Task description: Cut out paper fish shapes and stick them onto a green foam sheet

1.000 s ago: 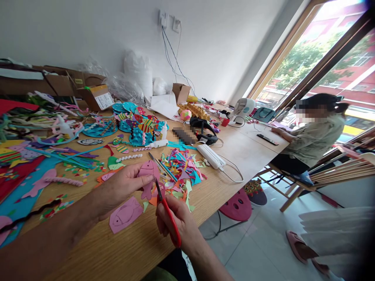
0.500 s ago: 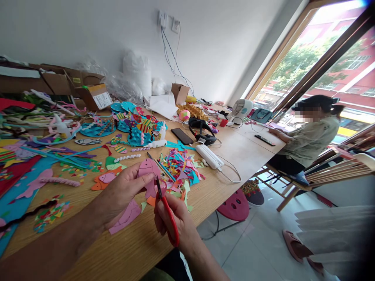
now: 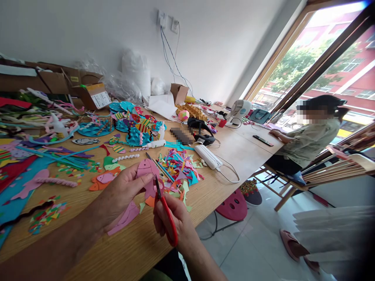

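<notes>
1. Trimming looks like the step in hand: the left hand [image 3: 124, 191] pinches a pink paper fish [image 3: 144, 168] above the surface [image 3: 152, 249], and the right hand [image 3: 177, 216] grips red-handled scissors [image 3: 169, 214], blades at the fish's edge.
2. The next move likely calls for turning the fish to suit the blades.
3. Compared with a second ago, the left hand hides more of the pink card [image 3: 129, 216] below; both grips look unchanged.

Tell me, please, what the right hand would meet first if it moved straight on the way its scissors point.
Probably the pink paper fish held in the left hand; the red-handled scissors in the right hand point at it, though exact depth is unclear.
</notes>
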Motion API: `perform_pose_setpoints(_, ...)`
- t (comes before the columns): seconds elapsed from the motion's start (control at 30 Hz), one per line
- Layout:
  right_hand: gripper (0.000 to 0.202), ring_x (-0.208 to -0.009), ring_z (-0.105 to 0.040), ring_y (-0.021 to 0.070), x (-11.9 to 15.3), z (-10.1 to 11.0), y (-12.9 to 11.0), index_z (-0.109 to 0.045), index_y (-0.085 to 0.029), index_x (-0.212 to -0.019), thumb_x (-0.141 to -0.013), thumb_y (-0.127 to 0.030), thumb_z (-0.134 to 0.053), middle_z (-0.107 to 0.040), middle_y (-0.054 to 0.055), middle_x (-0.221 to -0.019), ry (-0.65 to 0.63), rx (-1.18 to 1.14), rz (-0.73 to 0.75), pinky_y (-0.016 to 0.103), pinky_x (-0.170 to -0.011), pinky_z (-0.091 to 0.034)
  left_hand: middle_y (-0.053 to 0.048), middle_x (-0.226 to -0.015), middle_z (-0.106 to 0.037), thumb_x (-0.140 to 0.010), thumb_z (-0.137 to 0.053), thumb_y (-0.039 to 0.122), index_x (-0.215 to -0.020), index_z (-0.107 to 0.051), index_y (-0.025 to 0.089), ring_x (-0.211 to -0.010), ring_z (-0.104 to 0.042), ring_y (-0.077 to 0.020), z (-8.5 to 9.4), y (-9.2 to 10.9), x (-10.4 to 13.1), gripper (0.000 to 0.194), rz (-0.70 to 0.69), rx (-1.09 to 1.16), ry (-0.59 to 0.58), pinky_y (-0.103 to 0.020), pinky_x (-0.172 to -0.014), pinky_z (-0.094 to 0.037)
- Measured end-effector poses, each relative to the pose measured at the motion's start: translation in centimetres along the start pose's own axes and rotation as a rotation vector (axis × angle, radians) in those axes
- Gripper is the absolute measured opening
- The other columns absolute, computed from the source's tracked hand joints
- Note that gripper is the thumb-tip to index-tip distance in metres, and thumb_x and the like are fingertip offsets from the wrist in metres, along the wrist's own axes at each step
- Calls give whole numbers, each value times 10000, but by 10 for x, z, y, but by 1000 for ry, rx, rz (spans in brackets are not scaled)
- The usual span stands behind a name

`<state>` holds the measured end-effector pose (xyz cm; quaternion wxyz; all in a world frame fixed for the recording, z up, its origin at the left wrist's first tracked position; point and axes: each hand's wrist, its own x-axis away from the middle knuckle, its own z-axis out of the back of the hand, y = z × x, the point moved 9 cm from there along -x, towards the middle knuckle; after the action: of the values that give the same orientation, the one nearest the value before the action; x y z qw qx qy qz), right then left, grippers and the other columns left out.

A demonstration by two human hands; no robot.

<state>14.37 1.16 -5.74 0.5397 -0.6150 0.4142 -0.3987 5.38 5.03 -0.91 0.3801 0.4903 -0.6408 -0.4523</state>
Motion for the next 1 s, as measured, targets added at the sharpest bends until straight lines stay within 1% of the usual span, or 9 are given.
perform_pose_setpoints(0.1, 504, -379, -346, 57, 0, 1, 3, -437, -195, -664, -813, -674, -487, -427, -65, -448, 1, 0, -4, 174, -371, -241, 11, -687, -692, -752, -683, 282, -766, -672, 185, -663, -611, -146, 1, -2, -1, 99, -7, -23, -12, -256, -685, -494)
perform_pose_setpoints(0.23, 501, -381, -351, 59, 1, 3, 6, -435, -195, -653, -818, -666, -487, -421, -66, -441, 13, 25, -12, 177, -371, -244, -2, -725, -707, -750, -683, 320, -820, -668, 186, -692, -628, -169, 5, -7, -1, 153, 24, -58, -14, -291, -714, -496)
perform_pose_setpoints(0.37, 493, -371, -358, 56, 2, 4, 8, -441, -192, -658, -818, -654, -500, -432, -65, -441, 0, 21, -31, 170, -362, -249, 2, -711, -702, -734, -696, 322, -810, -662, 184, -710, -630, -169, 6, -4, 0, 161, 27, -82, -19, -274, -696, -485)
perform_pose_setpoints(0.57, 474, -361, -361, 48, 2, 2, 8, -443, -190, -647, -818, -622, -537, -421, -74, -434, -36, -6, -14, 155, -349, -251, 14, -666, -682, -719, -709, 305, -748, -646, 176, -676, -617, -154, 0, 1, 4, 147, 96, -93, -64, -249, -641, -471)
perform_pose_setpoints(0.7, 488, -353, -355, 46, 3, 3, 8, -420, -196, -613, -810, -623, -548, -424, -71, -423, -36, 12, -22, 156, -345, -247, 20, -673, -683, -714, -713, 304, -747, -656, 175, -637, -594, -132, 1, 2, 3, 146, 121, -119, -99, -228, -599, -456)
perform_pose_setpoints(0.9, 455, -361, -366, 53, 5, 7, 10, -434, -196, -612, -812, -582, -569, -431, -69, -426, -13, 73, -57, 162, -354, -264, 27, -706, -695, -697, -716, 284, -764, -679, 181, -683, -597, -126, 0, 2, 3, 129, 149, -129, -167, -220, -652, -467)
perform_pose_setpoints(1.0, 459, -363, -364, 53, 5, 6, 8, -429, -196, -607, -804, -584, -577, -433, -67, -426, -12, 93, -64, 165, -360, -269, 31, -681, -687, -692, -714, 286, -735, -675, 181, -664, -588, -121, -2, 4, 4, 120, 152, -141, -176, -214, -635, -459)
